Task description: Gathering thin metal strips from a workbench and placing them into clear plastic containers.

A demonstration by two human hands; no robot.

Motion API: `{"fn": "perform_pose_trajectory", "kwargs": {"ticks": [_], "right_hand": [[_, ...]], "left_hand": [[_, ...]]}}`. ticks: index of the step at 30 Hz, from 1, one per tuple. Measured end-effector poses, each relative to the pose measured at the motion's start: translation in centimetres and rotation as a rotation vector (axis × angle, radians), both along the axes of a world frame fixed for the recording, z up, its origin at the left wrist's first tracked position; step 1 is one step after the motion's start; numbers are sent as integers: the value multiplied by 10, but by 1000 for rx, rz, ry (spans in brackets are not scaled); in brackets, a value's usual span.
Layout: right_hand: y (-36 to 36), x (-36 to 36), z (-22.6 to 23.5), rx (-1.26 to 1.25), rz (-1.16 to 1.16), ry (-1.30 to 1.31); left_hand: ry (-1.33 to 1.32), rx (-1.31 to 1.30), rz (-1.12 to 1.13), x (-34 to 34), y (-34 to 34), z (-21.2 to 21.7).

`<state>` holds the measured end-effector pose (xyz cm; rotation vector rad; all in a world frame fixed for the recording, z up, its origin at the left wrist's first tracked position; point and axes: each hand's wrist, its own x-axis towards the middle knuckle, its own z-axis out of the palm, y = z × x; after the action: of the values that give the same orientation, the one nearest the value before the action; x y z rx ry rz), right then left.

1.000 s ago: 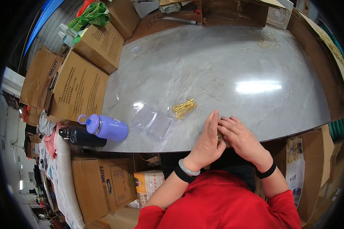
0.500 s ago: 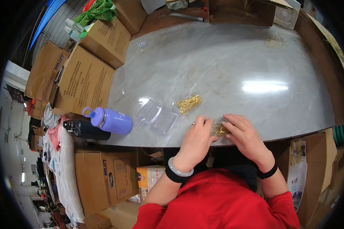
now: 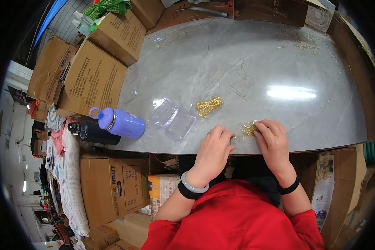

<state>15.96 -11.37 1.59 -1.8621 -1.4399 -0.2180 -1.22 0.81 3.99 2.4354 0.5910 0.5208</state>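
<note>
A bunch of thin gold wire hooks (image 3: 249,128) is held at its right side by the fingers of my right hand (image 3: 274,141), just above the table's near edge. My left hand (image 3: 214,148) is to the left of that bunch, its fingers curled together; a tiny gold glint shows by its fingertips, too small to make out. Beyond my left hand lies a second, larger pile of gold wire hooks (image 3: 209,106). A clear plastic box (image 3: 181,123) with its lid beside it rests to the left of the pile.
A purple bottle (image 3: 127,125) and a black bottle (image 3: 96,132) lie at the table's left edge. Cardboard boxes (image 3: 96,77) are stacked at the far left. Loose hooks (image 3: 238,93) are scattered on the grey tabletop (image 3: 187,62). A small white fan (image 3: 318,18) stands at the far right.
My hands have moved apart. The right hand has shifted a little right with the bunch of hooks, which now shows more plainly; the left hand has come away from it.
</note>
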Motion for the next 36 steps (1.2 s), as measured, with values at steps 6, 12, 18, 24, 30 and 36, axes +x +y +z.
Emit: {"fn": "perform_pose_trajectory", "kwargs": {"ticks": [6,12,18,24,30,36], "right_hand": [[19,-8,-1,-48,-156,-39],[18,-22,-1,-90,-88,-83],[5,-16,19,-184,103,-27],[3,0,6,-105,202,96],[-23,-4,8,-82,-5,193],[-34,3,7,-126,-65,83]], "left_hand": [[-8,37,80,17,-17,-9],[-36,-19,139,29,-7,-12],[-85,-129,69,10,5,-2],[-17,103,-164,14,10,-14],[-1,162,-246,28,5,-22],[-41,182,-196,32,-4,-29]]}}
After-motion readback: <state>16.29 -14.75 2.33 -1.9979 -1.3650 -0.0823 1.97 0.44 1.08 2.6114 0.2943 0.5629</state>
